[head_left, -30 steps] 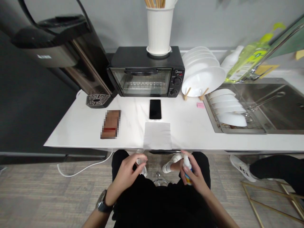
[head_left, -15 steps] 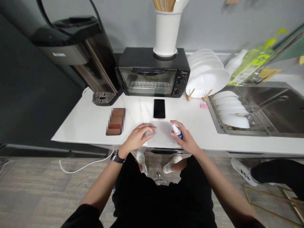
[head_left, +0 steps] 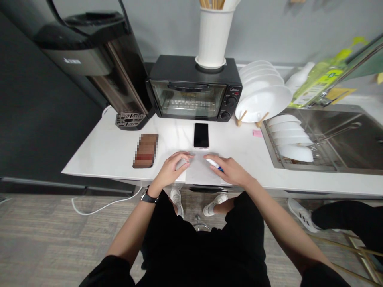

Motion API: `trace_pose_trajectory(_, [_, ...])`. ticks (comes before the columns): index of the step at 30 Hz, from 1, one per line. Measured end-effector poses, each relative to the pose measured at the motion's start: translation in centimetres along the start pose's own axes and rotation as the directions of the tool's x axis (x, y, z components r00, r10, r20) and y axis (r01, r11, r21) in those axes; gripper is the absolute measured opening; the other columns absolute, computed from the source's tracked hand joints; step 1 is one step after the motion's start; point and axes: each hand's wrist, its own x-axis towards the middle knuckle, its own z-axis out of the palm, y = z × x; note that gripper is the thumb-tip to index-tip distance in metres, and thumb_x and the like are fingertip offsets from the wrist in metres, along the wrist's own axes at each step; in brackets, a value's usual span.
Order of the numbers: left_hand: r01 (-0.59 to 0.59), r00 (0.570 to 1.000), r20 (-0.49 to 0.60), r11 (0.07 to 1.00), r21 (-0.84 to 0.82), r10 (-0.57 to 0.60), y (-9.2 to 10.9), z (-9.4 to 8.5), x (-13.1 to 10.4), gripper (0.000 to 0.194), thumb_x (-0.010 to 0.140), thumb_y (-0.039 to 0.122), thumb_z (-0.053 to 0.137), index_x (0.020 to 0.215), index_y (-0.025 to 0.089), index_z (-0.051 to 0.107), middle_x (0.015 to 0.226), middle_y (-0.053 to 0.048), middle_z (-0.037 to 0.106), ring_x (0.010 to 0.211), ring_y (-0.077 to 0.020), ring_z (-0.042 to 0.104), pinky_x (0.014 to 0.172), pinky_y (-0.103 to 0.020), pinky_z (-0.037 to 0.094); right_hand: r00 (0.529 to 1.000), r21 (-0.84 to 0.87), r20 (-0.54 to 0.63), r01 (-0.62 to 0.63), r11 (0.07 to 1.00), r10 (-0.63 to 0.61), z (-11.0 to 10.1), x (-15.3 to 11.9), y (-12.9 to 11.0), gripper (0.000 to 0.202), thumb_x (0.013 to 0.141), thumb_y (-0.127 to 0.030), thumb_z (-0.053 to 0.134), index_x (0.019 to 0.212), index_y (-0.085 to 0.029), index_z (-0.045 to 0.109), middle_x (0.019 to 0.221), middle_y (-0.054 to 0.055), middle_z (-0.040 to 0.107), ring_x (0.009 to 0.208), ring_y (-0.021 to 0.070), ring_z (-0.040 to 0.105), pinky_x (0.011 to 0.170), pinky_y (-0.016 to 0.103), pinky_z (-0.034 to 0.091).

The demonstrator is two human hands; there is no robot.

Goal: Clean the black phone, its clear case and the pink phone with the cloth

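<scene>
My right hand (head_left: 231, 170) holds a small white and blue bottle (head_left: 214, 164), now tilted with its white end pointing left. My left hand (head_left: 172, 167) is curved, thumb and fingers bent toward each other; a small clear thing seems to be between them, too faint to name. Between and under both hands lies a thin pale sheet (head_left: 200, 173) at the counter's front edge. A black phone (head_left: 201, 135) lies just beyond the hands. On the left is a second phone-shaped object (head_left: 145, 150), its surface pixelated.
A toaster oven (head_left: 191, 99) bearing a white utensil holder (head_left: 214, 38) stands behind. Left of it is a water dispenser (head_left: 101, 59). White plates (head_left: 263, 99) and a sink (head_left: 353, 139) with bowls (head_left: 291, 139) are at right. Another person's leg (head_left: 344, 215) shows lower right.
My right hand has moved slightly left and tipped the bottle from nearly upright to lying leftward. My left hand has shifted a little left. The whole view has moved slightly.
</scene>
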Motion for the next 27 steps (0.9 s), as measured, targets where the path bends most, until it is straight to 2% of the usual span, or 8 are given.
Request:
trace_pose_trajectory(5, [0.050,0.998,-0.031,0.999,-0.013,-0.050,0.3,-0.1,0.1,0.017,0.106,0.040,0.061,0.105,0.024,0.066,0.125,-0.009,0.077,0.125,-0.0254,0.070,0.113,-0.044,0.050,0.992,0.373,-0.087,-0.048,0.926,0.087,0.3,-0.3,-0.1,0.046,0.111,-0.052,0.045,0.150,-0.029,0.052,0.125,0.010,0.075,0.085,0.0205,0.074,0.086,0.038,0.060])
trace_pose_trajectory(10, [0.069,0.997,-0.033,0.998,-0.013,-0.070,0.1,-0.1,0.0,0.017,0.106,0.040,0.060,0.106,0.024,0.066,0.125,-0.008,0.077,0.124,-0.0248,0.070,0.112,-0.043,0.049,0.960,0.942,-0.018,-0.078,0.327,0.279,1.1,-0.6,-1.3,0.052,0.103,-0.063,0.056,0.143,-0.031,0.050,0.089,-0.003,0.058,0.048,0.0091,0.050,0.046,0.025,0.043])
trace_pose_trajectory(13, [0.077,0.997,-0.029,0.997,-0.019,-0.077,0.1,-0.1,0.0,0.017,0.107,0.041,0.061,0.107,0.024,0.066,0.125,-0.008,0.077,0.122,-0.0247,0.071,0.111,-0.043,0.049,0.957,0.981,0.023,-0.077,0.177,0.288,1.5,-0.7,-2.0,0.047,0.103,-0.063,0.054,0.138,-0.033,0.048,0.083,-0.006,0.053,0.038,0.0064,0.037,0.035,0.023,0.028])
trace_pose_trajectory(15, [0.079,0.997,-0.026,0.997,-0.020,-0.079,0.1,-0.1,0.0,0.017,0.107,0.040,0.060,0.107,0.024,0.065,0.126,-0.008,0.077,0.122,-0.0245,0.071,0.110,-0.042,0.049,0.959,0.957,-0.020,-0.064,0.284,0.284,1.4,-0.7,-1.9,0.045,0.104,-0.061,0.053,0.139,-0.034,0.045,0.083,-0.007,0.054,0.037,0.0062,0.035,0.035,0.022,0.028])
trace_pose_trajectory(17, [0.077,0.997,-0.021,0.997,-0.019,-0.077,0.1,-0.1,0.1,0.017,0.107,0.040,0.061,0.107,0.024,0.065,0.126,-0.008,0.077,0.122,-0.0243,0.070,0.110,-0.042,0.049,0.965,0.817,-0.098,-0.063,0.573,0.245,1.1,-0.5,-1.4,0.045,0.104,-0.055,0.058,0.142,-0.033,0.047,0.092,-0.004,0.063,0.045,0.0083,0.048,0.043,0.024,0.041])
trace_pose_trajectory(20, [0.076,0.997,-0.020,0.997,-0.014,-0.077,0.0,-0.1,0.1,0.017,0.106,0.041,0.061,0.107,0.024,0.065,0.126,-0.008,0.077,0.122,-0.0247,0.070,0.111,-0.043,0.049,0.990,0.333,-0.113,-0.041,0.942,0.084,0.1,0.2,-0.4,0.042,0.107,-0.042,0.057,0.146,-0.029,0.052,0.124,0.009,0.074,0.079,0.0180,0.071,0.075,0.032,0.057])
trace_pose_trajectory(23, [0.077,0.997,-0.027,0.997,-0.005,-0.077,0.0,0.0,0.1,0.017,0.106,0.041,0.060,0.107,0.024,0.065,0.125,-0.009,0.077,0.122,-0.0250,0.070,0.110,-0.043,0.049,1.000,0.005,0.001,0.030,1.000,-0.030,-0.8,1.0,0.2,0.040,0.111,-0.034,0.046,0.150,-0.026,0.051,0.140,0.013,0.072,0.095,0.0236,0.076,0.087,0.037,0.057])
trace_pose_trajectory(27, [0.073,0.997,-0.032,0.997,0.002,-0.073,-0.1,0.1,0.1,0.017,0.106,0.041,0.060,0.108,0.024,0.065,0.124,-0.008,0.076,0.120,-0.0246,0.070,0.110,-0.043,0.049,0.992,-0.138,0.072,0.113,0.984,-0.104,-0.9,1.6,0.5,0.037,0.112,-0.031,0.043,0.147,-0.025,0.053,0.138,0.012,0.075,0.094,0.0235,0.078,0.084,0.034,0.056])
